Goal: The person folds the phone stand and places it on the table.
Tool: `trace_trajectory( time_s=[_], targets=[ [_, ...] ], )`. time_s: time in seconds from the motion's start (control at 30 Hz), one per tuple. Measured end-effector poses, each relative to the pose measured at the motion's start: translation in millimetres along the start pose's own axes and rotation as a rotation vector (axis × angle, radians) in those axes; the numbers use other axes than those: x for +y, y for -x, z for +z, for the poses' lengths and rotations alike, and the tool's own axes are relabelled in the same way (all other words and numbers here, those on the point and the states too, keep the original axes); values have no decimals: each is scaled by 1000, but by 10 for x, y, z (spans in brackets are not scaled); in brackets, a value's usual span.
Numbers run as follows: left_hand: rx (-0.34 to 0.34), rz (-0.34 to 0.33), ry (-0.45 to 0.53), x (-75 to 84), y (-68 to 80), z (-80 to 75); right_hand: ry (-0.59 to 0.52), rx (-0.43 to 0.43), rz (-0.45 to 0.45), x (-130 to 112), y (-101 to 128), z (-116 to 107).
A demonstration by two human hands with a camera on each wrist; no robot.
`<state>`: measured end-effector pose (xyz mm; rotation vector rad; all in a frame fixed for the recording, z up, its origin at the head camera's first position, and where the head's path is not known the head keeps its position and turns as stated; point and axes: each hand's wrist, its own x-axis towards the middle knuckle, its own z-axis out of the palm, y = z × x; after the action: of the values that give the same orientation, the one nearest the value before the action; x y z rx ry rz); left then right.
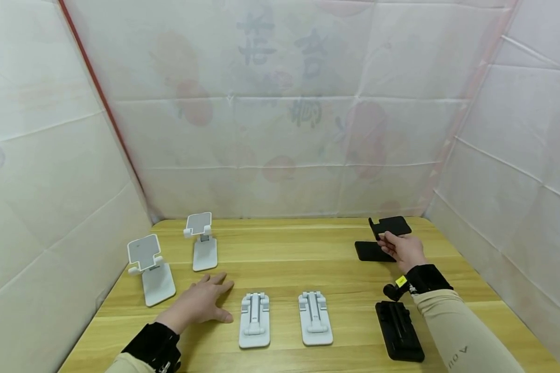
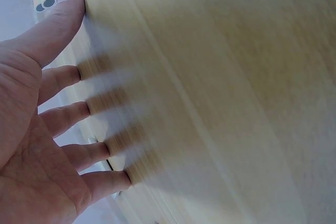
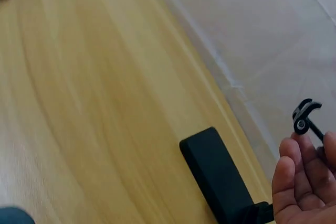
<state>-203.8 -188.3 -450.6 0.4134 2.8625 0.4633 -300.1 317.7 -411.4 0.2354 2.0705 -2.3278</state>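
At the back right, an unfolded black phone stand (image 1: 392, 226) has its base flat on the table and its plate raised. My right hand (image 1: 403, 249) pinches the lower edge of that plate by the hinge; in the right wrist view the fingers (image 3: 286, 174) curl beside a black support lip (image 3: 302, 121). The left hand (image 1: 200, 302) is spread, its fingertips (image 2: 123, 179) down on the wood. It lies between two unfolded white phone stands (image 1: 158, 284) (image 1: 205, 254) and a folded white phone stand (image 1: 254, 324).
Another folded white phone stand (image 1: 315, 321) lies at the front middle. A folded black phone stand (image 1: 399, 331) lies near the right forearm. White sheeting (image 1: 280, 134) walls the wooden table (image 1: 280, 248) at the back and both sides.
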Motion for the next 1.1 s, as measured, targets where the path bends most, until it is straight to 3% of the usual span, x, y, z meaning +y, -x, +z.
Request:
trace_trajectory(
  time_s=[0.2, 0.33, 0.5, 0.73, 0.83, 0.93, 1.1],
  targets=[
    [1, 1, 0, 12, -10, 0, 110, 49, -81, 56, -72, 4],
    [6, 6, 0, 14, -8, -2, 241, 57, -145, 43, -67, 51],
    [13, 8, 15, -10, 20, 3, 374, -5, -211, 2, -53, 150],
    [8, 16, -1, -30, 25, -9, 421, -117, -224, -66, -18, 345],
    [49, 20, -19, -1, -6, -31, 415, -153, -232, -105, 10, 438],
    [134, 22, -26, 65, -71, -52, 426, -184, -257, -158, 52, 533],
    [236, 32, 113, 268, -260, -112, 428, -243, -289, -244, 128, 706]
  ],
)
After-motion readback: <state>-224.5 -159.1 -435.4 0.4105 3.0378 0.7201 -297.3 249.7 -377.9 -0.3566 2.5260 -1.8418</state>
